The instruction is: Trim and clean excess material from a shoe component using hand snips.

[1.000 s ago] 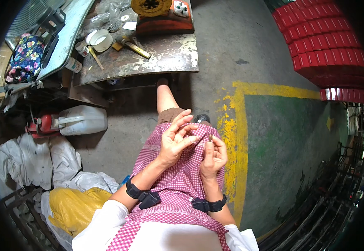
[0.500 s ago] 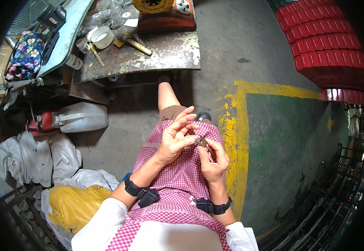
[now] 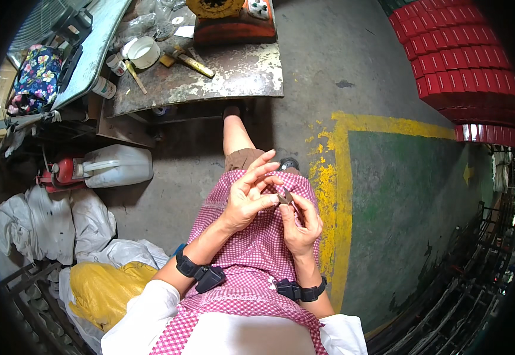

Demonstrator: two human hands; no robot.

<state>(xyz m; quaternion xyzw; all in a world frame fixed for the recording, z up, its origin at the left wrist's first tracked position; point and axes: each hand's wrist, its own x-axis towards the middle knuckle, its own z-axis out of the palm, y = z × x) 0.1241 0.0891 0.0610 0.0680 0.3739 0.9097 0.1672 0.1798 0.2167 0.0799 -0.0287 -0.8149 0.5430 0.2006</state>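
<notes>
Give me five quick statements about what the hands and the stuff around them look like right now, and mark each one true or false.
1. Both hands meet over the lap on a small dark part. True.
2. The left hand has its fingers curled into a fist. False: several are spread and raised.
3. Each wrist wears a black band. True.
4. The white plastic jug stands on the metal bench. False: it lies on the floor beside the bench.
5. The right hand rests flat on the checked apron. False: it pinches the part.

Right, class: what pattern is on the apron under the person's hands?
Pink-and-white check on the apron, seen clearly in the head view.
</notes>
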